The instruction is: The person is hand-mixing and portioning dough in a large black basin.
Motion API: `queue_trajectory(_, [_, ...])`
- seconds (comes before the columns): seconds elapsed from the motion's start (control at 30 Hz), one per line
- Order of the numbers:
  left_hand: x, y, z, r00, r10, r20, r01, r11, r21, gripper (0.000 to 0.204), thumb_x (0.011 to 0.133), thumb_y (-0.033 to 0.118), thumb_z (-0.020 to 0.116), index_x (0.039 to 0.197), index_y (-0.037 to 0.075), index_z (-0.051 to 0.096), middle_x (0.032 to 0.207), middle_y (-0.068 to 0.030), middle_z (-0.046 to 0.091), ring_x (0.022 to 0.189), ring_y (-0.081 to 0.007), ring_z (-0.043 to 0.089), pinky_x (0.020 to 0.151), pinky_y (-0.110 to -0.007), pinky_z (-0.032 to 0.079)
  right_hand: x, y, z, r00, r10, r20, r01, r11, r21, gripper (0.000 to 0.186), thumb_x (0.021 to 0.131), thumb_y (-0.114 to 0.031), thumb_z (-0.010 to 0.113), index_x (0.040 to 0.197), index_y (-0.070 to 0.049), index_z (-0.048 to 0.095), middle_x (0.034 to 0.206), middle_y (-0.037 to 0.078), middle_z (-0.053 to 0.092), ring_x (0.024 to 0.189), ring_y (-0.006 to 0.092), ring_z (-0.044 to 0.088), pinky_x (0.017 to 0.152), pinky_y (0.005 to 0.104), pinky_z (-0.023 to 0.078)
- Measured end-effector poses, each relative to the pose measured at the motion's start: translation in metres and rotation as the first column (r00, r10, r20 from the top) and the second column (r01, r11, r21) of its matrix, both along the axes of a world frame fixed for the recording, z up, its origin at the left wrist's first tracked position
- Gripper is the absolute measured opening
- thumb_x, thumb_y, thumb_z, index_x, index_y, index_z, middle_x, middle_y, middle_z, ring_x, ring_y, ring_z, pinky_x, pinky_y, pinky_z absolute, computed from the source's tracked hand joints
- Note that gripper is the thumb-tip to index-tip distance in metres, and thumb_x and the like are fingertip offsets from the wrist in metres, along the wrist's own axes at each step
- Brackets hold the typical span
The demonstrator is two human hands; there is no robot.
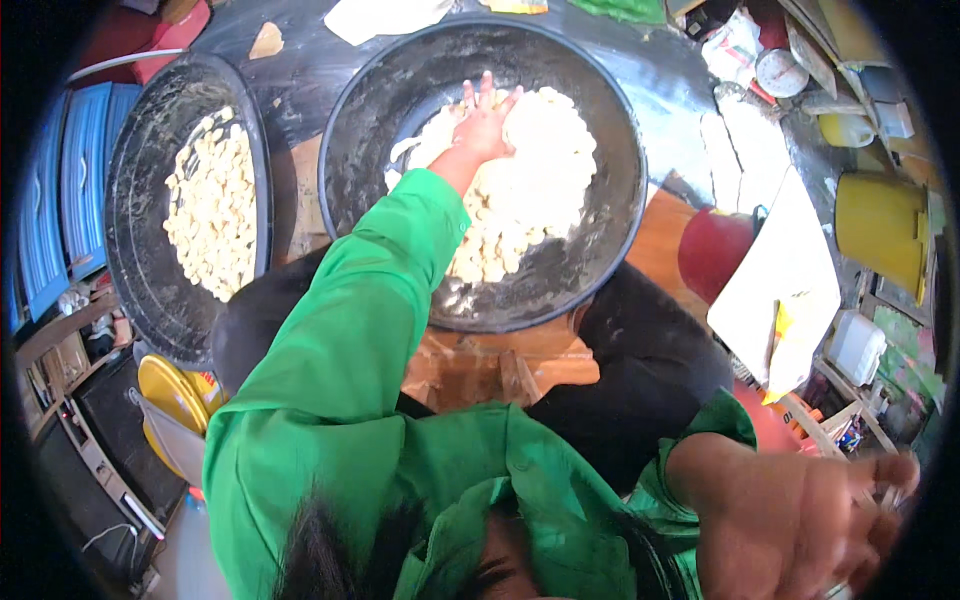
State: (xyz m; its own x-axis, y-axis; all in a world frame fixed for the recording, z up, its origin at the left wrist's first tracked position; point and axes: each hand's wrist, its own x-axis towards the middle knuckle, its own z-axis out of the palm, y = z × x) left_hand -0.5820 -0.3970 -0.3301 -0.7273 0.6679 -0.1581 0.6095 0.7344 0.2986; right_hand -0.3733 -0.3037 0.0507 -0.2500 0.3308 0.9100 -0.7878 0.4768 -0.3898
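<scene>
A big round black basin point(385, 265) stands in front of me, dusted white inside. It holds a heap of small pale lumps point(490, 255), overexposed and whitish towards the top, perhaps powdered. My left hand point(483, 130) reaches over the far part of the heap, fingers spread and grasping nothing. Its green-sleeved arm crosses the basin's near left side. At the lower right, close to the camera, my right hand point(790, 515) is raised away from the basin. Its fingers are partly bent, apart and slightly blurred, with nothing I can make out in them.
On the left, a second black tub point(130, 250) contains more pale lumps point(212, 210). To the right are a red round object point(715, 250), a white sheet or bag point(780, 290) and a yellow container point(880, 225). Blue cabinet doors point(75, 190) stand far left. My legs flank the basin.
</scene>
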Motion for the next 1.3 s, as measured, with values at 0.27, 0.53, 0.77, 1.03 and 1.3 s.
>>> queue_trajectory(0.27, [-0.058, -0.030, -0.026, 0.930, -0.032, 0.366, -0.069, 0.963, 0.261, 0.052, 0.063, 0.018, 0.073, 0.112, 0.011, 0.055, 0.119, -0.0157, 0.049, 0.105, -0.0315, 0.052, 0.088, -0.041, 0.044, -0.049, 0.048, -0.075, 0.802, -0.139, 0.581, 0.283, 0.945, -0.164, 0.066, 0.084, -0.049, 0.043, 0.121, 0.005, 0.042, 0.128, 0.022, 0.039, 0.111, 0.0280, 0.047, 0.093, 0.0419, 0.037])
queue_trajectory(0.53, [-0.016, -0.068, 0.163, 0.351, -0.387, 0.853, -0.723, 0.467, 0.509, 0.031, 0.067, 0.010, 0.067, 0.095, 0.004, 0.055, 0.087, -0.0022, 0.058, 0.083, -0.0105, 0.055, 0.076, -0.024, 0.044, -0.068, 0.026, -0.091, 0.411, -0.067, 0.909, -0.054, 0.994, 0.098, 0.048, 0.070, -0.002, 0.065, 0.116, -0.011, 0.054, 0.111, 0.012, 0.052, 0.103, 0.0269, 0.050, 0.089, 0.0351, 0.041])
queue_trajectory(0.77, [0.031, -0.112, 0.273, 0.405, -0.287, 0.868, -0.355, 0.826, 0.439, 0.035, 0.068, 0.010, 0.068, 0.100, 0.002, 0.055, 0.090, -0.0041, 0.058, 0.087, -0.0117, 0.054, 0.078, -0.025, 0.043, -0.066, -0.017, -0.081, 0.488, 0.123, 0.864, -0.468, 0.873, 0.140, 0.049, 0.070, -0.005, 0.068, 0.116, -0.014, 0.056, 0.113, 0.013, 0.053, 0.100, 0.0319, 0.051, 0.087, 0.0383, 0.042])
queue_trajectory(1.03, [0.076, -0.160, 0.262, 0.239, -0.317, 0.918, -0.559, 0.728, 0.397, 0.050, 0.066, 0.006, 0.068, 0.113, 0.001, 0.050, 0.101, -0.0068, 0.056, 0.094, -0.0144, 0.054, 0.082, -0.027, 0.042, -0.049, -0.025, -0.083, 0.262, 0.609, 0.749, -0.228, 0.793, -0.565, 0.019, 0.077, -0.006, 0.067, 0.094, 0.000, 0.062, 0.087, 0.004, 0.060, 0.077, 0.0089, 0.056, 0.067, 0.0234, 0.046])
queue_trajectory(1.3, [0.081, -0.145, 0.255, 0.095, -0.281, 0.955, -0.747, 0.614, 0.255, 0.051, 0.069, 0.010, 0.068, 0.115, 0.000, 0.049, 0.103, -0.0104, 0.056, 0.097, -0.0165, 0.054, 0.084, -0.030, 0.043, -0.049, 0.023, -0.080, 0.578, 0.031, 0.815, -0.121, 0.991, 0.048, 0.028, 0.081, -0.011, 0.060, 0.107, -0.005, 0.056, 0.096, 0.008, 0.058, 0.092, 0.0205, 0.055, 0.080, 0.0346, 0.044])
